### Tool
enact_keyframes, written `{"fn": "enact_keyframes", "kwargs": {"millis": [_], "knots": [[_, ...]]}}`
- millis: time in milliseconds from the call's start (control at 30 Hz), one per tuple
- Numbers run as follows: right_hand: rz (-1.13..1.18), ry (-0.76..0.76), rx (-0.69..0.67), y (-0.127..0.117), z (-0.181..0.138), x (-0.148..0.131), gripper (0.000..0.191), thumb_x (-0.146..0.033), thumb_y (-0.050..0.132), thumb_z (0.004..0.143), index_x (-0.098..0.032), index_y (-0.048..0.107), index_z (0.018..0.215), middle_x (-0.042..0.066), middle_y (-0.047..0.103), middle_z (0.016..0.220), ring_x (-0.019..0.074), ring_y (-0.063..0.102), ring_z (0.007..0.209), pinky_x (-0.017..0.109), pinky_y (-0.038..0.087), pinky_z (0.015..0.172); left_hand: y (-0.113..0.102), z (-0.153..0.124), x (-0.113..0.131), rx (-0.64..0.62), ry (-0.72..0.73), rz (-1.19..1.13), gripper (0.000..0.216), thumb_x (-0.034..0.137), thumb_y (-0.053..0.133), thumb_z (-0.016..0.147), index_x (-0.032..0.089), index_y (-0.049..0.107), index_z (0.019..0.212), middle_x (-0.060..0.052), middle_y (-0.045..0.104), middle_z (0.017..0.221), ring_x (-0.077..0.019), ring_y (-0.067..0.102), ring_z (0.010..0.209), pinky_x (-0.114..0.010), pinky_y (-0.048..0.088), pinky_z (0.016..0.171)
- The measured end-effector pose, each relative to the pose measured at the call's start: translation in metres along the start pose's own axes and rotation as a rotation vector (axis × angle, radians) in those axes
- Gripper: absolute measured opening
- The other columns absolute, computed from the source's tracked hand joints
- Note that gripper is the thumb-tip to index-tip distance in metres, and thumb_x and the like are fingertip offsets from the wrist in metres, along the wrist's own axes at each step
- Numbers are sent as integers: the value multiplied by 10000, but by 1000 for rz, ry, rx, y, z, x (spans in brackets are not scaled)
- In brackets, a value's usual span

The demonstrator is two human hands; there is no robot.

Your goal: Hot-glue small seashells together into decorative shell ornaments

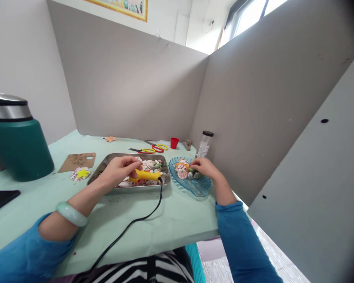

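In the center of the frame, the left hand (120, 171) is hovering over a metal tray (141, 189) of shells (150, 164). Its thumb and forefinger are coming close together at the tips; whether they are pinching anything, I cannot tell. Just below its fingers, a yellow tool (147, 175) is lying across the tray, its end reaching toward the right rim.

Right of center, the right hand (205, 166) is reaching over the edge of a blue dish (201, 191), its fingers bending down to the decorated shells (182, 173) inside. Whether they are gripping one, I cannot tell. The dish is sitting just beside the tray, leaving a narrow gap between the rims.

A broad stretch of tablecloth (177, 220) is running from the tray's near rim to the table's front edge at lower center, and a black cord (135, 220) is crossing it. Behind the tray, scissors (161, 147) and a red cup (174, 143) are standing between it and the gray partition (129, 86). On the right, a clear bottle (204, 146) is standing near the side wall (253, 102), limiting the room beyond the dish.
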State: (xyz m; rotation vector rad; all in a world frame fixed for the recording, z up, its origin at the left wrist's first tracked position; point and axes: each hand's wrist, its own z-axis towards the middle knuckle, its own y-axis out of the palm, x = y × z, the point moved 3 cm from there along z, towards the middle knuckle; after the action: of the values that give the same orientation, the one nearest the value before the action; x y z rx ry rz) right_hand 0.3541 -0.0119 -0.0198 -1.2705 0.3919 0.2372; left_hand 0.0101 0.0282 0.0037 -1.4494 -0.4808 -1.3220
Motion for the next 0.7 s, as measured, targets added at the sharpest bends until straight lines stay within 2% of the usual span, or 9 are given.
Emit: {"fn": "enact_keyframes", "kwargs": {"millis": [300,433,500,567,600,633,700], "knots": [[-74,91,135,1,1,3,109,-247,593,724,-210,696,728,32,696,772,166,597,737,236,374,628,1,1,-1,-5,20,34,388,520,560,749,152,649,833,-20,636,578,-140,575,582,-225,432,583],[-39,130,287,-8,1,2,219,-283,472,818,-202,675,802,52,688,782,171,599,762,249,393,667,0,0,0,1,35,53,399,525,556,746,150,657,839,-25,642,584,-143,579,579,-219,419,551],[93,124,403,-17,-1,-5,318,-314,357,879,-190,644,935,43,666,730,156,594,709,249,415,660,0,0,0,8,40,49,395,520,556,743,148,659,829,-29,647,589,-145,584,579,-220,420,547],[469,82,556,-29,-11,-19,368,-394,348,887,-166,606,1018,13,598,588,155,552,571,258,428,587,0,0,0,16,47,36,384,506,560,743,144,659,826,-30,649,590,-142,582,569,-219,424,547],[642,36,585,-35,-19,-31,391,-445,363,880,-172,598,1030,-6,559,535,155,522,519,265,426,557,0,1,-1,19,55,28,378,498,562,744,142,658,828,-27,644,581,-137,576,555,-216,423,541],[795,-65,561,-41,-29,-48,417,-493,379,875,-189,586,1072,-10,560,542,156,527,524,275,439,572,-1,1,-1,23,64,25,376,492,563,745,139,658,832,-24,636,566,-132,566,532,-212,413,522],[1000,-295,390,-52,-59,-88,533,-604,329,863,-231,566,1160,18,622,624,188,587,625,334,474,671,-1,1,-1,36,81,20,368,480,560,751,133,659,824,-22,626,549,-125,553,505,-200,388,484]]}}
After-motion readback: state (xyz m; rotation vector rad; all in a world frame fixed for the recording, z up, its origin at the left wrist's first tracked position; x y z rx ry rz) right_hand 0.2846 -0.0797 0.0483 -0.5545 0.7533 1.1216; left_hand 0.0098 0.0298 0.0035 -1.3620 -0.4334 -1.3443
